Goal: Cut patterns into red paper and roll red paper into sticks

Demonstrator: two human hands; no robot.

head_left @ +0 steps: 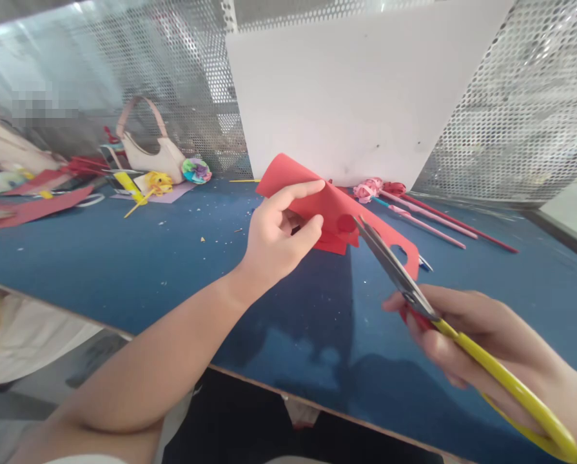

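Our left hand (pixel 276 235) is at the near left side of the red paper (pixel 300 183), forefinger lying along its face and thumb set apart below, the other fingers curled behind. We cannot tell whether those hidden fingers pinch the sheet. The paper rises in a curled fold above and beyond the knuckles, then slopes down to our right, where a rounded opening is cut near its end.

Our right hand (pixel 496 335) grips the scissors (pixel 508 380) by their yellow handles, fingers wrapped round them. It is nearer to us than the paper and to its right, the blades pointing away and leftward so that their tips are at the sheet's middle, by a darker red rounded patch; whether they touch it we cannot make out. Something red, mostly hidden, shows under the pivot between our fingers.

Beneath it all we have the blue bench (pixel 186 245), flecked with scraps. Behind the paper's right half lie pink flowers (pixel 368 189) on long stems, and a white board (pixel 356 96) stands behind them.
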